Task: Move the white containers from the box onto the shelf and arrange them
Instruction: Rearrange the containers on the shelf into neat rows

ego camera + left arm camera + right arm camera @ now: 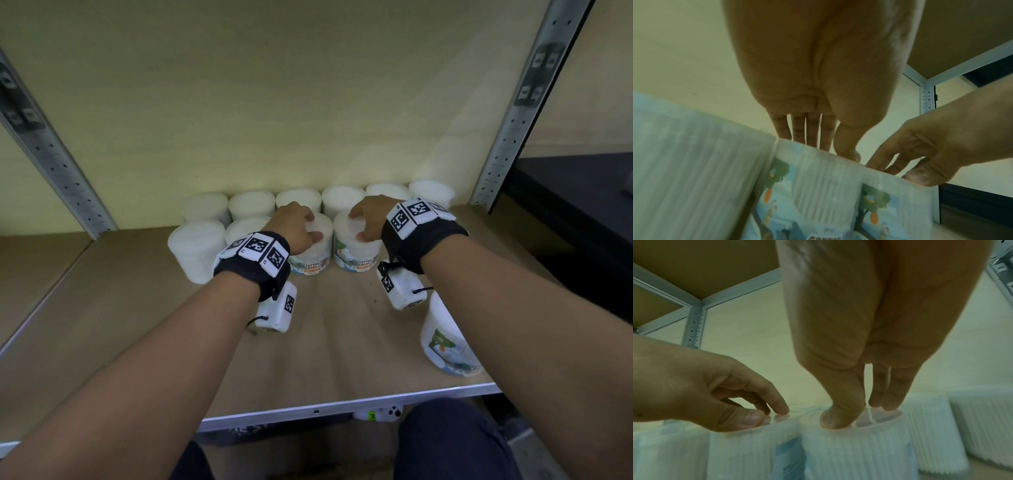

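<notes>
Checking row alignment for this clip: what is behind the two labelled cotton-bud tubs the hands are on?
Behind the two cotton-bud tubs stands a back row of white tubs against the shelf's back panel. The hands hide parts of that row, so contact between rows is unclear.

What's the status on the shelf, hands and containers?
Left hand and right hand each grip a front-row container's lid. Lone container stands unplaced near shelf edge. Nothing blocking.
</notes>
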